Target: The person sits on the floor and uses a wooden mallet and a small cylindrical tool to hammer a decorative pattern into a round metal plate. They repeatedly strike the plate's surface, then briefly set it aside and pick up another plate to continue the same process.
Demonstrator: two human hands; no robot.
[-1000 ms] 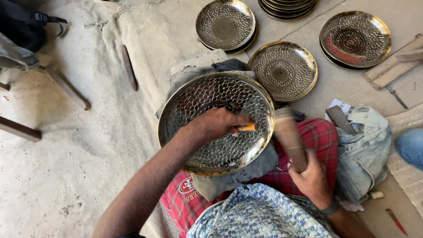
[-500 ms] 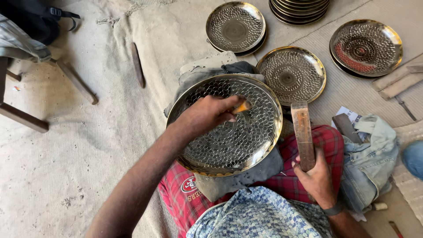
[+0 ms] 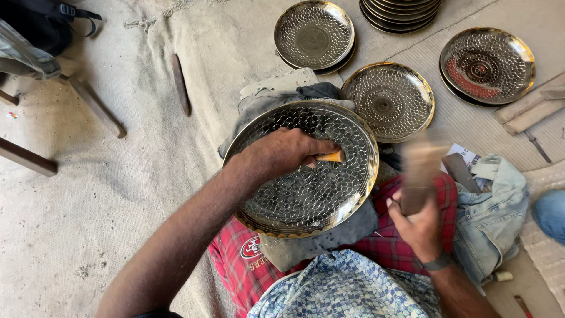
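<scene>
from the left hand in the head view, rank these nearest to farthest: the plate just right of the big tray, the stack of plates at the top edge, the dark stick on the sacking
Measured from the left hand:
1. Plate right of the big tray, up and to the right, nearest.
2. Dark stick, up and to the left on the sacking.
3. Stack of plates, at the top edge, farthest.

Wooden tool (image 3: 419,171) in right hand (image 3: 419,227) motion-blurred; plate stack (image 3: 401,12) cut off.

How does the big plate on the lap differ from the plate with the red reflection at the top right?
The big plate rests on cloth on the lap, under the left hand; the red-tinted plate lies untouched on the mat. The big plate looks wider and shows no red. Both are round, shiny, dimpled metal.
</scene>
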